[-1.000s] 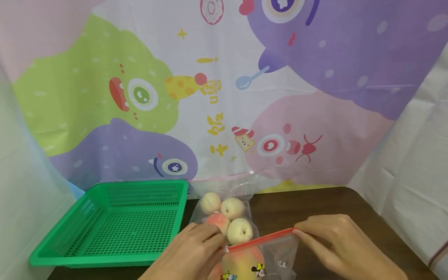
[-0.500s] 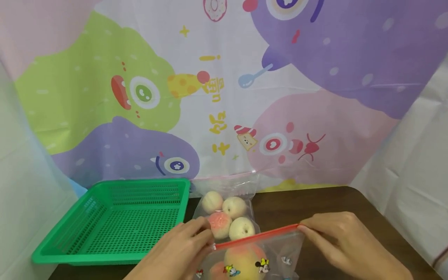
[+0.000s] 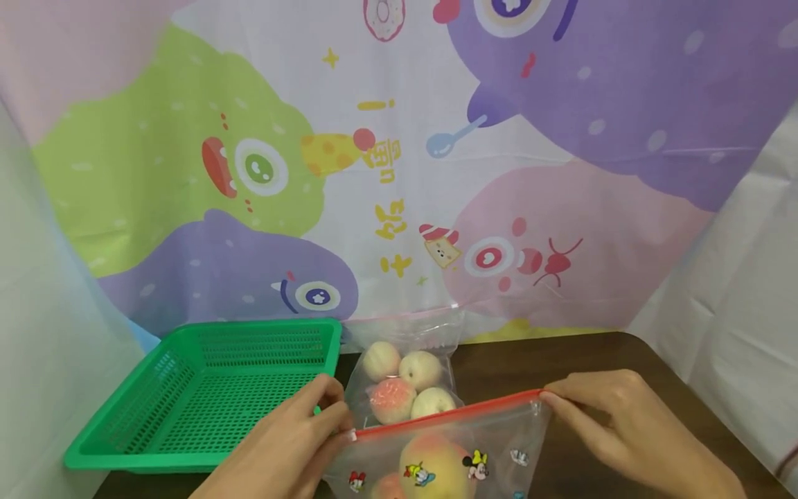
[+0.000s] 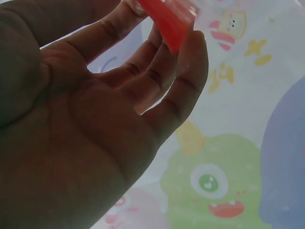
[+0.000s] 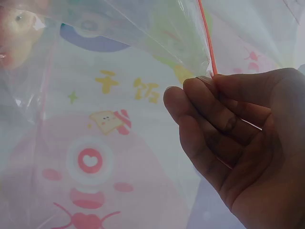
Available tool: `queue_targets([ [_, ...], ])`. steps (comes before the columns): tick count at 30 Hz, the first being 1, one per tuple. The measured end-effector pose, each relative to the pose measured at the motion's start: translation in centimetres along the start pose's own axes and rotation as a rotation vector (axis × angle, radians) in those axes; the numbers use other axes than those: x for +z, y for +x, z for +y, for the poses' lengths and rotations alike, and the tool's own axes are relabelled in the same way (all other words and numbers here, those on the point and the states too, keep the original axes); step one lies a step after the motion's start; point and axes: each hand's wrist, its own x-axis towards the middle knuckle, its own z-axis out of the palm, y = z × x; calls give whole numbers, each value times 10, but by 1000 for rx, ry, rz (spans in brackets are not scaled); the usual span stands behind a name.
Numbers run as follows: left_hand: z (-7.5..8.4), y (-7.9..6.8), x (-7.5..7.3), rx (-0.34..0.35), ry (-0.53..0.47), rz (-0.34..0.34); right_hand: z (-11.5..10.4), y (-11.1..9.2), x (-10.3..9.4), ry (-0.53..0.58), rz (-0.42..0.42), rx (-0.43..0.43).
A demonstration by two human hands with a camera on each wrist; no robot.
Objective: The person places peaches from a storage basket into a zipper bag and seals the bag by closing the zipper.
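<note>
A clear zip bag [image 3: 499,443] with a red zip strip and small cartoon prints hangs between both hands in the head view. Peaches [image 3: 436,464] show through its front. My left hand [image 3: 287,430] grips the strip's left end, beside a small white piece [image 3: 352,435]. In the left wrist view, the red strip [image 4: 167,24] sits among the fingertips. My right hand [image 3: 636,423] pinches the strip's right corner between thumb and fingers. The right wrist view shows the red strip [image 5: 206,38] meeting those fingertips. The bag's lower part is cut off by the frame.
Behind the held bag lies a second clear bag [image 3: 430,333] with several peaches [image 3: 382,360]. A green plastic basket [image 3: 156,463] stands on the left of the dark wooden table [image 3: 530,360]. A cartoon-printed cloth [image 3: 405,83] hangs at the back.
My left hand has moved left along with the white piece, and more of the red strip shows between the hands. The right hand has shifted slightly right and up with its corner.
</note>
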Motion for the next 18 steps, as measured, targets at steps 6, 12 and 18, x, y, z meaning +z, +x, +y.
queue_targets([
  [6, -9, -4, -2, -17, 12, 8, 16, 0, 3, 35, 4, 44],
  [12, -17, -5, -1, 46, 24, 93, 31, -2, 7, 54, 9, 107],
  [18, -16, -9, -6, 79, 7, 102, 29, -3, 10, 46, 25, 120],
])
